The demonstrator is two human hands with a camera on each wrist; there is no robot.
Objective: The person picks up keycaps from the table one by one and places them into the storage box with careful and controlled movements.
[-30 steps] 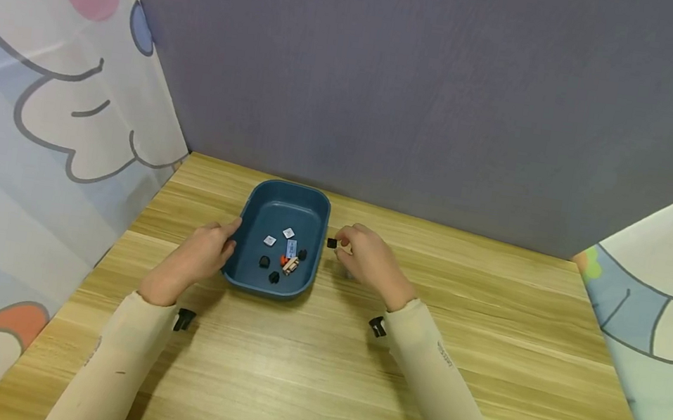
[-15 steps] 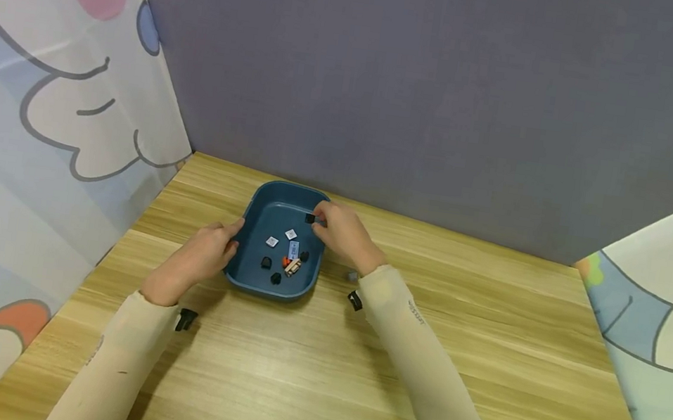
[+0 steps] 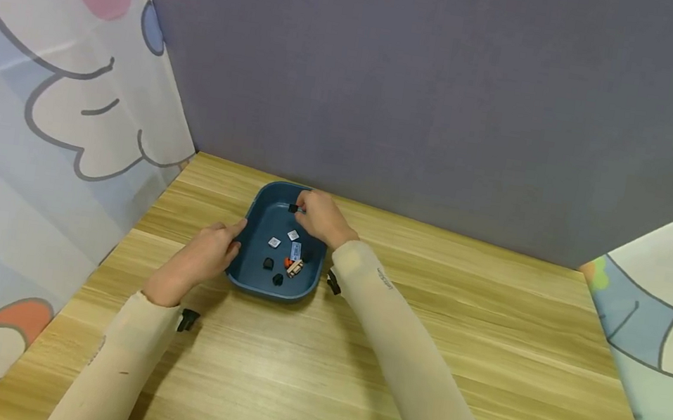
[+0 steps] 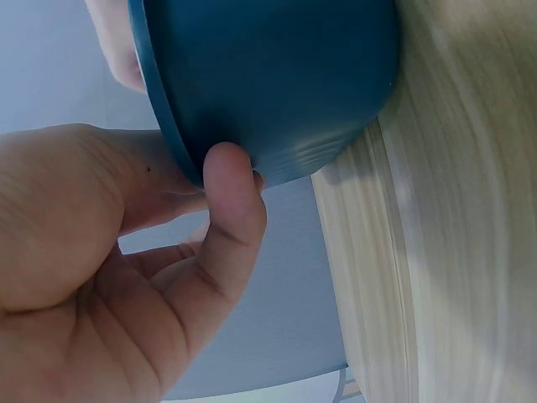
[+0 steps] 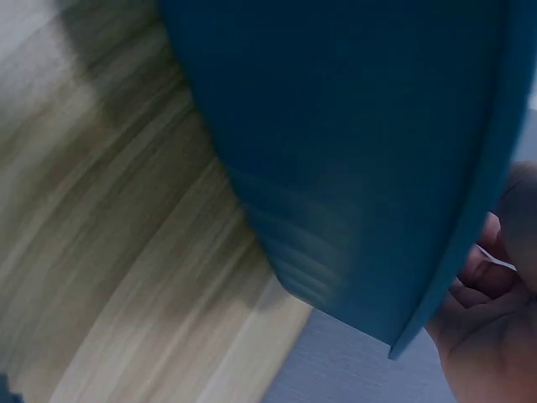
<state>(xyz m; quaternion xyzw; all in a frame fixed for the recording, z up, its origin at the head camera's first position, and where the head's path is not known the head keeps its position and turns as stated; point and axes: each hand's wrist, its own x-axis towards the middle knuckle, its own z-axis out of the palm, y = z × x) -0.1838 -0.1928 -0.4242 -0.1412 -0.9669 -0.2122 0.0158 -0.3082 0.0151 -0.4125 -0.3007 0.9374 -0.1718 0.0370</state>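
Observation:
On the wooden table stands a blue tray (image 3: 270,296) with rounded corners. My left hand (image 3: 200,259) pinches its left rim; in the left wrist view the thumb (image 4: 231,189) presses the outer wall. Over the tray's back part, my right hand (image 3: 320,218) pinches a small black square piece (image 3: 293,208). Inside the tray lie two white square tiles (image 3: 274,242), a light blue printed plate (image 3: 295,251), an orange bit (image 3: 288,262), a beige piece (image 3: 295,268) and black pieces (image 3: 268,263). In the right wrist view, the tray wall hides the right fingertips.
A grey upright panel (image 3: 389,103) borders the table (image 3: 262,385) at the back. Cartoon-printed sheets (image 3: 68,118) hang on both sides. Black wrist mounts (image 3: 188,320) stick out beside the sleeves.
My right hand has carried the black piece leftward from beside the tray to over its back part. Its sleeve now hides a small grey piece on the table. The left hand keeps its grip.

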